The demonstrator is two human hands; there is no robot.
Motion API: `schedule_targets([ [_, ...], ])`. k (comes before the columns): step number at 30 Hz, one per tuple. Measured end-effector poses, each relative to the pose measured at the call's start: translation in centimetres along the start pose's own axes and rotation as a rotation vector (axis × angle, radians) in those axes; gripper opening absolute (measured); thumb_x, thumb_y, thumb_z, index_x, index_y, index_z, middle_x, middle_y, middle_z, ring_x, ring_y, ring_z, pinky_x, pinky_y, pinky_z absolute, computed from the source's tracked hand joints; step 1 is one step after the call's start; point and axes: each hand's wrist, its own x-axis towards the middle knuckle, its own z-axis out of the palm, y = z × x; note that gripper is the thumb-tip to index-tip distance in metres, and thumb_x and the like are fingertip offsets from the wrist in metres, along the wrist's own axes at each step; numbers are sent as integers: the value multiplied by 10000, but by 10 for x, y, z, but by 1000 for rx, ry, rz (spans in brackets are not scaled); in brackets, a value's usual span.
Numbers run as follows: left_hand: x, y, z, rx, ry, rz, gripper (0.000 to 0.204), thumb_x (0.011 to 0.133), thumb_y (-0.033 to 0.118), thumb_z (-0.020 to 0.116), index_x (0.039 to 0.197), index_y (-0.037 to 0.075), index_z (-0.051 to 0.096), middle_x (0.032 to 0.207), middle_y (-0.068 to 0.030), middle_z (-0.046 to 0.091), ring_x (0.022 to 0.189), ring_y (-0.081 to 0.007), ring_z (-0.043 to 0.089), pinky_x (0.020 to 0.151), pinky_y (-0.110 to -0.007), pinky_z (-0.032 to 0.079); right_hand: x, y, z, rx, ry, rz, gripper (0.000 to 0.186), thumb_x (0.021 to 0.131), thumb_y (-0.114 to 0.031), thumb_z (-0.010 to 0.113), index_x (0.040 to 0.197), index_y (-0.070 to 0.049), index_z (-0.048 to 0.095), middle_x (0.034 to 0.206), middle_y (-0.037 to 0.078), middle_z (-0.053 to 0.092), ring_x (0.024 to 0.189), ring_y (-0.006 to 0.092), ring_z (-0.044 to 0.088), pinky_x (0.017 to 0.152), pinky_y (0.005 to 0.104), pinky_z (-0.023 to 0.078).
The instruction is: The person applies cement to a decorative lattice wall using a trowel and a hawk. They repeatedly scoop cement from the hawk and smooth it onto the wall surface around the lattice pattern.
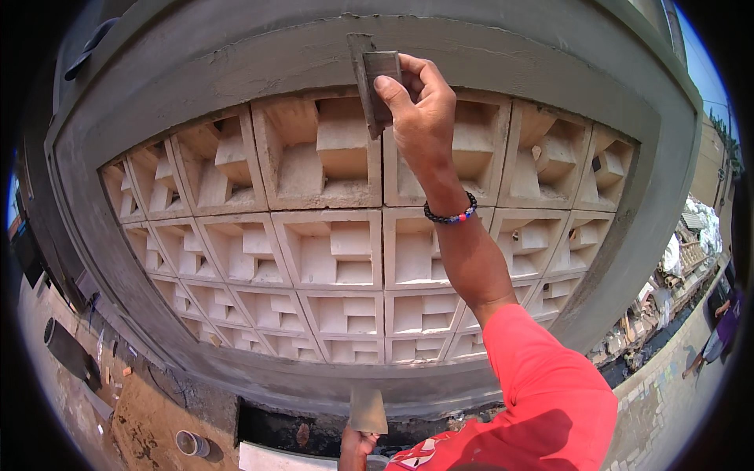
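Note:
Raised high in front of me, my right hand [424,102] is closed round the handle of a grey plastering float [363,82]. The float's long narrow face is turned to the smoothed grey plaster band [503,56] above the blocks, and its lower end overlaps the top row of openings. Whether its face touches the plaster I cannot tell. Pale ventilation blocks [334,239] fill the framed wall opening below. Low at the bottom edge, my left hand [359,444] grips a flat, rectangular metal trowel [368,411], its blade pointing up toward the wall.
A dark ditch [294,429] runs along the wall's foot, with a white board [279,459] beside it. A bucket [192,443] stands on sandy ground at lower left, near a dark cylinder [67,350]. Rubble [667,290] and a person [716,337] are at right.

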Motion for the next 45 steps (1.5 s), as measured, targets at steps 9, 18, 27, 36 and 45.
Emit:
schedule_targets([
  [9,36,-12,3,249,-8,-188,232,890,250,535,1067,104,573,939,-60,645,751,-206,635,536,-329,492,83,-27,-206,-726,477,-300,266,809,-119,630,1023,35,599,859,97,657,763,155,612,721,291,490],
  [18,23,-35,14,162,21,-9,253,909,248,515,1133,130,530,955,-36,634,758,-182,630,545,-313,494,33,10,-24,-764,100,-302,324,790,-137,628,1053,37,553,956,213,628,882,339,628,763,396,505],
  [27,-15,-36,14,32,65,98,254,870,231,569,1082,91,565,964,-65,639,792,-214,637,577,-352,509,-16,50,165,-372,-399,-63,267,771,-137,609,964,40,558,882,213,615,780,343,621,741,414,504],
  [36,-5,-23,0,71,121,-19,243,878,234,547,1060,76,577,983,-80,645,842,-257,640,634,-398,527,-56,-10,-23,872,-317,641,295,916,-131,530,1159,28,479,955,78,622,729,98,620,584,226,536],
  [45,32,-47,64,432,-37,-294,231,880,189,547,1058,43,570,962,-115,644,806,-250,646,574,-365,521,-33,-71,-289,411,231,247,369,945,-181,470,1258,14,444,1103,104,599,982,168,595,819,317,516],
])
